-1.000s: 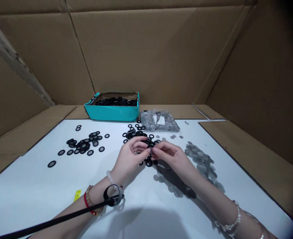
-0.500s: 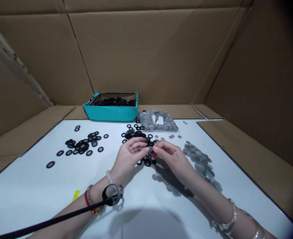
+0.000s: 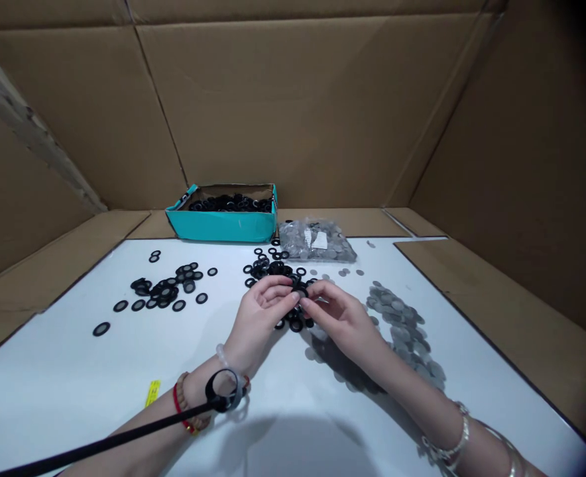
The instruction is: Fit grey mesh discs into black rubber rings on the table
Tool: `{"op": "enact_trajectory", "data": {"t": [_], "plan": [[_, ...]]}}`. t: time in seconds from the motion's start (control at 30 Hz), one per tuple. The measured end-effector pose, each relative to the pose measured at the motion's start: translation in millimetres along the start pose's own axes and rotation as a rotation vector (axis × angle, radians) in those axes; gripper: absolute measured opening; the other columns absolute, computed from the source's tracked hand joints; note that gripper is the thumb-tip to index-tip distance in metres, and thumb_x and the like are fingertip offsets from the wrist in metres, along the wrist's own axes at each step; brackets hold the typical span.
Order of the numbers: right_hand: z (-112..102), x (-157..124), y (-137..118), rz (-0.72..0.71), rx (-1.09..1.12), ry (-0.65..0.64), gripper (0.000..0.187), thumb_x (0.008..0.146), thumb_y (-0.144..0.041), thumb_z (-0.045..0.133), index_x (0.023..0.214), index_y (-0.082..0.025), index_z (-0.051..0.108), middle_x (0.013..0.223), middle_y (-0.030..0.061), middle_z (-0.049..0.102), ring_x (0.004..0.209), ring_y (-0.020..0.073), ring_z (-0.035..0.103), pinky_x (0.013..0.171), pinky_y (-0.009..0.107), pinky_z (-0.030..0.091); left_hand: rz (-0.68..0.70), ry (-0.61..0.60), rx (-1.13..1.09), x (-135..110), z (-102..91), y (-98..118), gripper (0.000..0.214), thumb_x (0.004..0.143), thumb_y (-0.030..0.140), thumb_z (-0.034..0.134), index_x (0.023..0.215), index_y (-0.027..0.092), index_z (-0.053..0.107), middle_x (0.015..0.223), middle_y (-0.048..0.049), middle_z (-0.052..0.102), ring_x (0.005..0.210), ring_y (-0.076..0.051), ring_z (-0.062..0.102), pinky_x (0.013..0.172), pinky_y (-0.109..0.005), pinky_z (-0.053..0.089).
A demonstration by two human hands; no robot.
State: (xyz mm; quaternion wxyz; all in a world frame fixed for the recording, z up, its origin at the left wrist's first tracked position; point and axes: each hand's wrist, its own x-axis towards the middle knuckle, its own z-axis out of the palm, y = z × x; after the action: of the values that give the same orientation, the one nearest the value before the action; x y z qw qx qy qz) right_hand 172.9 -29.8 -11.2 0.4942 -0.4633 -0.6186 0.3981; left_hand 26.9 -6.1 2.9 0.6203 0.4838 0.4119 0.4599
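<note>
My left hand (image 3: 268, 305) and my right hand (image 3: 340, 315) meet over the middle of the white table. Between their fingertips they pinch one black ring (image 3: 300, 291), partly covered by the fingers; whether a grey disc sits inside it is hard to see. Beneath and behind the hands lies a heap of loose black rings (image 3: 274, 267). To the right of my right hand spreads a pile of thin grey discs (image 3: 405, 328), with more under its wrist. Over on the left, black rings with grey centres (image 3: 164, 291) lie in a loose cluster.
A turquoise box (image 3: 226, 226) full of black rings stands at the back. Beside it lies a clear plastic bag (image 3: 317, 242) of grey discs. Cardboard walls (image 3: 303, 112) enclose the table. A yellow label (image 3: 152, 393) is near my left forearm, under a black strap (image 3: 124, 434).
My right thumb and fingers have shifted slightly left and closed in on the ring. The grey disc seen at the fingertips before is now mostly covered. The piles look the same.
</note>
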Motion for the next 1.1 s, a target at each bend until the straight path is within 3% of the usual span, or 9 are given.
{"op": "enact_trajectory", "data": {"t": [0.2,0.3,0.57,1.0,1.1], "plan": [[-15,3,-3,-0.083,-0.369,-0.189,0.013,0.087,-0.028,0.046,0.082,-0.020,0.055,0.080,0.0025,0.057,0.075,0.0166,0.054,0.068,0.028,0.041,0.415,-0.246,0.623,5,-15.4,6,0.029,0.075,0.014,0.056,0.104,0.018,0.054,0.101,-0.0068,0.060,0.093,-0.017,0.056,0.085,-0.031,0.043],[-17,3,-4,-0.066,-0.414,-0.229,0.012,0.087,-0.027,0.047,0.081,-0.020,0.054,0.080,0.0022,0.058,0.074,0.0164,0.054,0.066,0.027,0.041,0.467,-0.310,0.773,7,-19.0,4,0.022,0.078,0.011,0.050,0.098,0.018,0.056,0.092,-0.0054,0.061,0.085,-0.017,0.057,0.078,-0.030,0.045],[-12,1,-8,-0.045,-0.279,-0.203,0.017,0.088,-0.034,0.047,0.077,-0.020,0.050,0.075,0.0006,0.055,0.071,0.0150,0.053,0.063,0.026,0.041,0.352,-0.292,0.560,0,-10.9,5,0.015,0.081,0.012,0.045,0.092,0.018,0.053,0.089,-0.0037,0.060,0.081,-0.014,0.056,0.074,-0.025,0.045],[-10,-4,-10,-0.239,-0.312,-0.080,0.014,0.087,-0.023,0.045,0.073,-0.020,0.045,0.072,0.0004,0.048,0.066,0.0137,0.046,0.062,0.027,0.038,0.304,-0.222,0.542,-2,-8.2,6,0.011,0.079,0.013,0.049,0.087,0.017,0.055,0.086,-0.0032,0.059,0.078,-0.014,0.055,0.075,-0.027,0.046],[-10,-3,-6,-0.199,-0.298,-0.096,0.015,0.086,-0.024,0.047,0.072,-0.020,0.046,0.073,0.0007,0.050,0.067,0.0142,0.048,0.064,0.027,0.039,0.243,-0.191,0.437,-3,-6.0,6,0.009,0.076,0.014,0.052,0.085,0.016,0.055,0.084,-0.0030,0.059,0.077,-0.013,0.055,0.073,-0.026,0.046]]}}
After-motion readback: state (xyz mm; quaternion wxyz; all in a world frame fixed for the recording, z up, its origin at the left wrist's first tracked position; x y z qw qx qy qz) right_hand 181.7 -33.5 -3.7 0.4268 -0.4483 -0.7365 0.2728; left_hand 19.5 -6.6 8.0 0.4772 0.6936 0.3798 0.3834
